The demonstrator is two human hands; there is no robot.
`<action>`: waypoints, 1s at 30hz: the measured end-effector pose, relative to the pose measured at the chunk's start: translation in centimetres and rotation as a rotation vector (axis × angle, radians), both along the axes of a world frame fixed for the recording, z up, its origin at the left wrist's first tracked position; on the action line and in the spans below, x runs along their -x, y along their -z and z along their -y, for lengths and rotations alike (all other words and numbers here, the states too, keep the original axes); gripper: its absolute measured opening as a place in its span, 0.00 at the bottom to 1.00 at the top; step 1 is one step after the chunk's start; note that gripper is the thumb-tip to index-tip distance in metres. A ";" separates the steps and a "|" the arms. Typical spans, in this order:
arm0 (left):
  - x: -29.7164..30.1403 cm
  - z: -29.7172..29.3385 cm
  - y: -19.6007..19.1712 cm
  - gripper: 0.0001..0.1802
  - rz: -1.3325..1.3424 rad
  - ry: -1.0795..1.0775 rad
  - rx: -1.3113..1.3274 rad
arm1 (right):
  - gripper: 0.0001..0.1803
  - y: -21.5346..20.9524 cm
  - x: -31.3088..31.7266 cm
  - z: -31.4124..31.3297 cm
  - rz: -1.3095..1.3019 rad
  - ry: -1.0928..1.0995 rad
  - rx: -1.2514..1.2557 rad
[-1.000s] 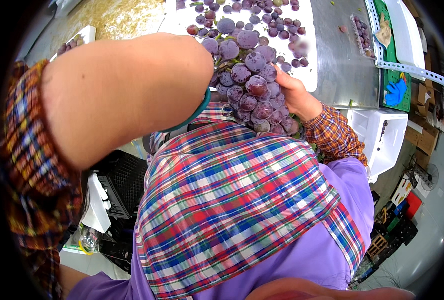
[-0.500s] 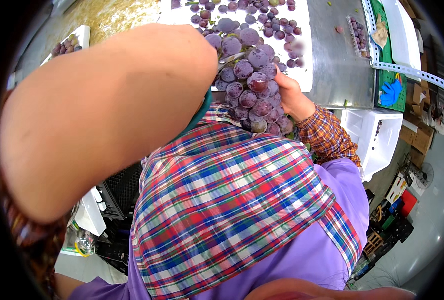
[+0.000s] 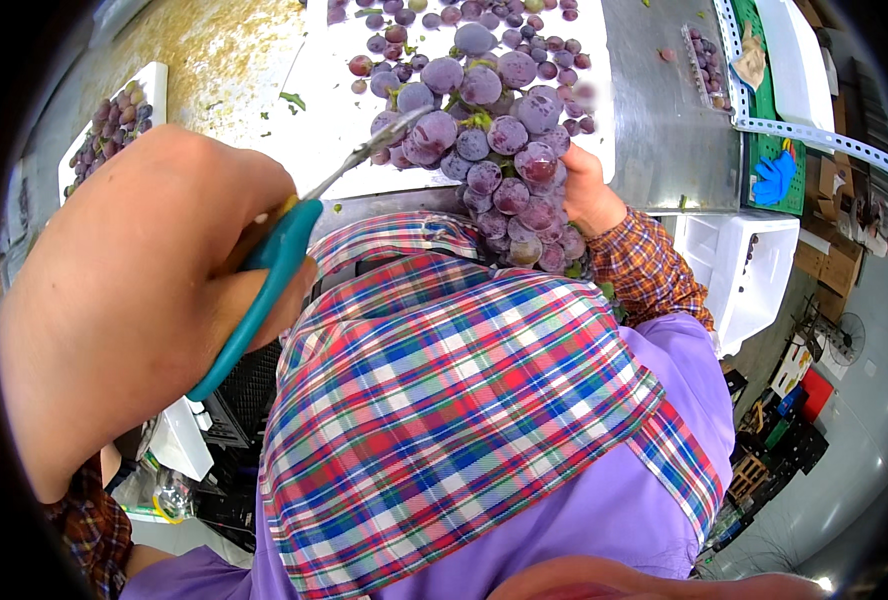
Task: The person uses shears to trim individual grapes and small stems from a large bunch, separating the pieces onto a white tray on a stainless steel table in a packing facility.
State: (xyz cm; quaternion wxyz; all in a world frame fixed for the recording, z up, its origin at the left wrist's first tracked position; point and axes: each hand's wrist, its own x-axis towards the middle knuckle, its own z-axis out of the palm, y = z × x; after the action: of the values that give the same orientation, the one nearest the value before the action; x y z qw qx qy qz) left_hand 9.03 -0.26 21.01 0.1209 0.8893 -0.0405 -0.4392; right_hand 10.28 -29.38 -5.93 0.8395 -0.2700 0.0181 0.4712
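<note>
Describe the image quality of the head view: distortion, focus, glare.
Head view: strong fisheye, black corners, and the metal table edge bends toward the rim; the left hand with teal scissors looms oversized and slightly soft; the grape bunch in the right hand is sharp; even lighting, with mild glare on the white sheet.

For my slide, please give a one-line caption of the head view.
Left hand points teal scissors at a purple grape bunch held by the right hand over a white tray.

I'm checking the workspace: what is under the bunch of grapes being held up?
Under the bunch of grapes lie a white board with loose grapes, and nearer, a plaid cloth. The right hand holds the bunch from behind; its fingers are hidden.
</note>
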 end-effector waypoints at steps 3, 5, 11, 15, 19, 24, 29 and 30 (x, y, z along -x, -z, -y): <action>0.5 0.3 0.1 0.13 0.200 0.157 -0.065 | 0.33 0.0 -0.1 -0.3 0.061 -0.070 -0.157; 1.8 -0.3 2.0 0.17 0.713 0.472 -0.115 | 0.32 -0.7 0.1 -0.3 0.082 -0.063 -0.040; 1.4 1.1 4.3 0.19 0.916 0.714 -0.164 | 0.31 0.0 0.4 0.2 -0.017 -0.077 0.098; 1.0 2.0 4.7 0.20 0.864 0.732 -0.137 | 0.28 0.2 0.4 0.5 -0.038 -0.073 0.075; -1.0 3.0 5.8 0.20 0.857 0.805 -0.085 | 0.27 1.5 0.5 1.1 -0.222 -0.026 -0.185; -0.3 3.7 4.7 0.21 0.836 0.792 -0.102 | 0.29 1.4 0.7 0.9 -0.183 -0.051 -0.198; -1.0 4.3 5.2 0.21 0.844 0.825 -0.085 | 0.30 1.6 0.8 1.1 -0.141 -0.040 -0.221; -1.0 4.5 5.4 0.21 0.844 0.833 -0.083 | 0.30 1.6 0.8 1.2 -0.131 -0.038 -0.212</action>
State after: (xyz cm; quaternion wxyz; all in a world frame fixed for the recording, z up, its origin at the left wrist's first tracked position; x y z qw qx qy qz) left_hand 10.04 -4.76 15.63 -0.1230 0.9004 -0.4131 -0.0595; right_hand 9.52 -30.62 -7.58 0.8514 -0.1486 0.0181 0.5028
